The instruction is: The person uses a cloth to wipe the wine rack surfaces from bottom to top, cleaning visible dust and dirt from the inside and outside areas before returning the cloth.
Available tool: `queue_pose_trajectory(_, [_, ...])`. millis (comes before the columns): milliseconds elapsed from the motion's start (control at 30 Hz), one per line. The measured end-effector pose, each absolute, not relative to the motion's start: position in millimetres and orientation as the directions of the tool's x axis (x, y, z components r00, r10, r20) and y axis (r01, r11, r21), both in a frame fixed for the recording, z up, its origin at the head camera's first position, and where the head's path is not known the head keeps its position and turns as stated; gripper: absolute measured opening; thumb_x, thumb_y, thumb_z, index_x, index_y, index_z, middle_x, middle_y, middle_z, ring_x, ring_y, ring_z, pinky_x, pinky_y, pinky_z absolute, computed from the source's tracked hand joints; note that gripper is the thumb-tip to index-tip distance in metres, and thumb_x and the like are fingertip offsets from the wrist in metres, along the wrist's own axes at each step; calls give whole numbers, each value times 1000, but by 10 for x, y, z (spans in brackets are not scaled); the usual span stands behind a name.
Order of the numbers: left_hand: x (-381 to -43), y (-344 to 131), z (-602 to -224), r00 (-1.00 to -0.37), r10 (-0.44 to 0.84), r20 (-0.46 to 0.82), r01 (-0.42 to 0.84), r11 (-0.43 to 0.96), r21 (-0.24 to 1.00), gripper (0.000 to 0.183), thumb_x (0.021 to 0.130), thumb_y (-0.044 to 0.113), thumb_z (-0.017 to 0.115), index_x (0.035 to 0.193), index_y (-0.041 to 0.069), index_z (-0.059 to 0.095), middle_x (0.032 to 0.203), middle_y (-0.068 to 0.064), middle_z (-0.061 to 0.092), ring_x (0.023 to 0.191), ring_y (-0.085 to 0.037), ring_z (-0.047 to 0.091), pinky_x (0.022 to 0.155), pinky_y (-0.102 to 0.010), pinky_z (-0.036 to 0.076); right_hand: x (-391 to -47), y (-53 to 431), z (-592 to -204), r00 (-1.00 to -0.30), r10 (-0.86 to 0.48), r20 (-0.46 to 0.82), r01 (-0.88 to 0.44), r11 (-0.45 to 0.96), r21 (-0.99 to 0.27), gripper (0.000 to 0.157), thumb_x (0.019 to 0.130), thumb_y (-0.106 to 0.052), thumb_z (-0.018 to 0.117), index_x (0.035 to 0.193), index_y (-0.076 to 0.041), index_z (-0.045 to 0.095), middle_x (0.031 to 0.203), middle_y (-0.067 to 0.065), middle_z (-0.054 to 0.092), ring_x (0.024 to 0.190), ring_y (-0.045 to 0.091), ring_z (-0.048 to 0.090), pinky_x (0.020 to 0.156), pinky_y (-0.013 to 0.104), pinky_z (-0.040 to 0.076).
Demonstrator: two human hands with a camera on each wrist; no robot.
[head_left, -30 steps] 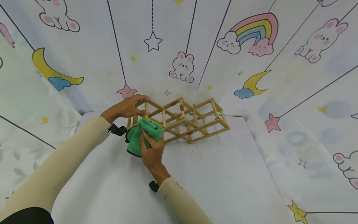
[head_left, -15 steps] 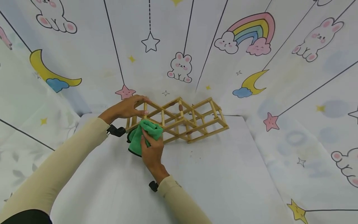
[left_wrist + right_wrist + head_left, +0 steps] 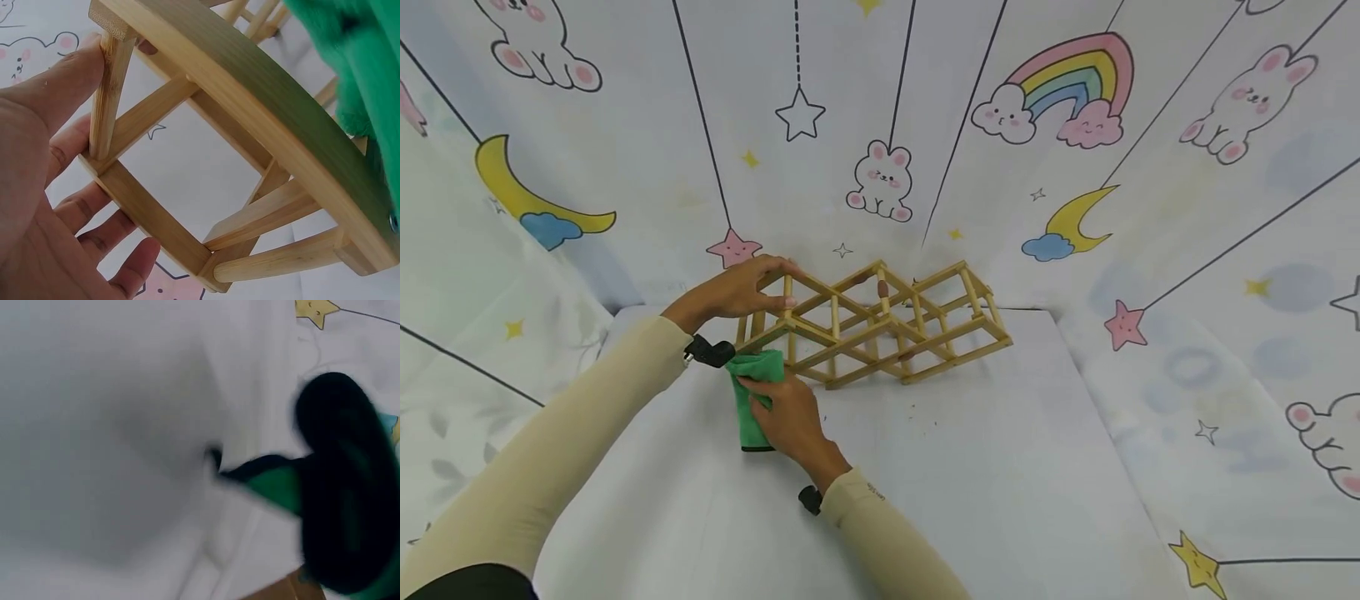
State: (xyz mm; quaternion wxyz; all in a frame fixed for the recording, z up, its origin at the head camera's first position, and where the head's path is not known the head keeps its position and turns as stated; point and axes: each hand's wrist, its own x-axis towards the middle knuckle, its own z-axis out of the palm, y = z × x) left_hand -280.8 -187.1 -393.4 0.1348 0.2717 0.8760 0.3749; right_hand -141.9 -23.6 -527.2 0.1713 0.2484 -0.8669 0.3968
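A folding lattice wine rack (image 3: 841, 344) of light wood stands at the far side of the white tabletop. My left hand (image 3: 737, 287) grips the post at its left end, thumb on one side and fingers behind, as the left wrist view shows. A green cloth (image 3: 752, 427) with black edging is held in my right hand (image 3: 793, 417), just below the rack's left front corner. Close by the curved slat (image 3: 262, 106), the cloth (image 3: 369, 56) fills the upper right of the left wrist view. The right wrist view is blurred; its dark cloth edge (image 3: 340, 481) hides the fingers.
The white tabletop (image 3: 970, 467) stretches in front of the rack, with a few tiny dark specks near it. Behind and at both sides rises a white sheet (image 3: 820, 192) printed with rabbits, stars and moons. The rack stands close to it.
My right hand has moved the cloth left and down, off the rack's front slats to below its left corner. The left hand keeps its grip; the head view has shifted slightly.
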Motion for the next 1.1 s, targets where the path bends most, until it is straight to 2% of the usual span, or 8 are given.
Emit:
queue_pose_trajectory(67, [-2804,-1872,-3928,-816,577,-36,375,576,727,53,104,26,73,150,4,56,167,-21,41,161,-45,27,126,-67,25,-1364,-195,-5229,-785,-301,541,-612,512,-602,34,97,-10,73,129,-23,79,123,7,77,109,14,73,87,18,57])
queue_pose_trajectory(233, [-2783,-1878,-3870,-814,580,-26,376,561,738,52,104,23,73,148,2,57,166,-22,41,159,-46,29,126,-68,26,-1419,-57,-4947,-573,-37,819,-777,344,-528,33,92,6,73,124,0,78,129,17,75,123,30,71,104,36,59])
queue_pose_trajectory(300, [-2777,-1881,-3867,-810,585,-24,372,546,751,51,103,22,73,147,1,57,165,-22,42,160,-46,28,126,-69,25,-1500,20,-4890,-599,18,801,-734,387,-558,34,96,2,72,130,-2,76,134,18,73,127,31,69,106,39,58])
queue_pose_trajectory(367, [-2772,-1884,-3883,-810,585,-36,361,547,756,51,104,22,73,147,1,57,166,-21,42,161,-46,26,126,-70,23,-1562,123,-4912,-684,35,729,-637,459,-619,35,99,-4,72,134,-9,75,136,15,72,127,29,69,105,38,58])
queue_pose_trajectory(500, [-2755,-1876,-3899,-816,574,-64,346,574,742,51,104,24,72,148,5,57,167,-20,40,161,-46,25,126,-71,21,-1583,331,-5028,-797,75,599,-454,580,-677,39,95,-4,76,131,-18,78,133,14,74,120,29,73,97,43,62])
queue_pose_trajectory(700, [-2759,-1856,-3886,-827,559,-51,349,583,733,52,103,23,74,148,3,57,165,-20,43,160,-46,29,126,-69,24,-1579,340,-4963,-713,7,701,-568,581,-583,36,97,-9,76,132,-16,77,134,14,74,123,32,71,98,44,61])
queue_pose_trajectory(933, [-2762,-1832,-3924,-823,565,-53,351,580,735,53,104,23,73,150,3,55,167,-20,40,161,-45,25,127,-69,22,-1501,518,-5130,-776,46,629,-459,644,-612,34,90,-4,80,120,-19,83,115,10,82,101,28,78,83,42,65])
queue_pose_trajectory(1100, [-2758,-1846,-3932,-830,556,-50,349,587,730,53,104,22,73,150,5,55,168,-19,40,161,-45,27,127,-69,23,-1497,757,-5114,-648,188,739,-549,557,-623,34,93,0,77,126,-9,79,126,18,77,117,36,74,93,48,63])
